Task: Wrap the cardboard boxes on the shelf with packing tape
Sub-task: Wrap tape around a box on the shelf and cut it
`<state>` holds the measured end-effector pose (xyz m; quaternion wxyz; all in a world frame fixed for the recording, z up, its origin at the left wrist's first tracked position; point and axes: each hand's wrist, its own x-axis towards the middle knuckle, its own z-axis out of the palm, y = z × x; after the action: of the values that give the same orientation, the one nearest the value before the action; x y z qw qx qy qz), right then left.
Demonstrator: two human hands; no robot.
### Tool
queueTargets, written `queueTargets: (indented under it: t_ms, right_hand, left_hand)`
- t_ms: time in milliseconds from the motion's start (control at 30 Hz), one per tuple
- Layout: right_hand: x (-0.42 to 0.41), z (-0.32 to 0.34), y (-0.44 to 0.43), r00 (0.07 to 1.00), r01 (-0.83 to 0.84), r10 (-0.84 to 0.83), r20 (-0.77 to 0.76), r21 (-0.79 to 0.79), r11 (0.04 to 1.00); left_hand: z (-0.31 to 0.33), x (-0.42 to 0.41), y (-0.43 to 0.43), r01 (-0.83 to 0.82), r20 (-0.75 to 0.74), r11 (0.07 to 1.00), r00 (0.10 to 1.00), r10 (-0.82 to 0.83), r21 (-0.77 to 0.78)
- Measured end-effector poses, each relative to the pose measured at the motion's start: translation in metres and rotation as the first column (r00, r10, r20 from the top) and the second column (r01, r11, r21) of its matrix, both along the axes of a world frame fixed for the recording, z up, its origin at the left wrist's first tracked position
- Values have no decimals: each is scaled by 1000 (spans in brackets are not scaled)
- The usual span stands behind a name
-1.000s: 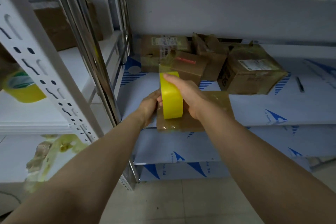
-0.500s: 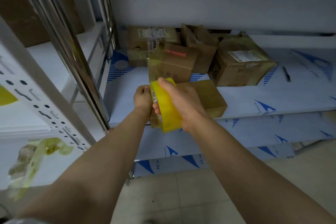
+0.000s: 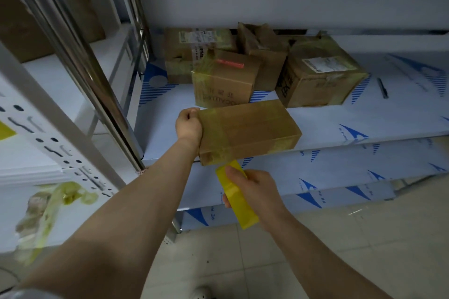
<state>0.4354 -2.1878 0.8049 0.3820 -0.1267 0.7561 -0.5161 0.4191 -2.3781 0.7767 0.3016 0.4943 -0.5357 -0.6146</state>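
With the left hand (image 3: 189,126) gripping the left end of the flat brown cardboard box (image 3: 250,128) at the front edge of the white shelf (image 3: 340,124) and the right hand (image 3: 257,189) gripping the yellow packing-tape roll (image 3: 240,201) just below it, pull the tape taut and square.

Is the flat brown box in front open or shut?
Shut. The flat box has its top lying flat, with yellowish tape banded across it; no flaps stick up.

My tape (image 3: 243,210) is bright yellow, my box (image 3: 252,128) brown under a yellowish film, and the shelf (image 3: 340,124) at right white with blue stripes and triangles.
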Motion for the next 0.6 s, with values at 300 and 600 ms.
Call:
queueTargets:
  t_ms: [300, 600]
  right_hand:
    - [-4, -25, -12, 994, 21, -20, 103, -12, 1000]
    - [-10, -34, -13, 992, 32, -30, 124, -8, 999]
  left_hand:
    - [21, -9, 1, 379, 522, 713, 852, -21, -590]
    - [17, -22, 18, 816, 929, 508, 362, -75, -277]
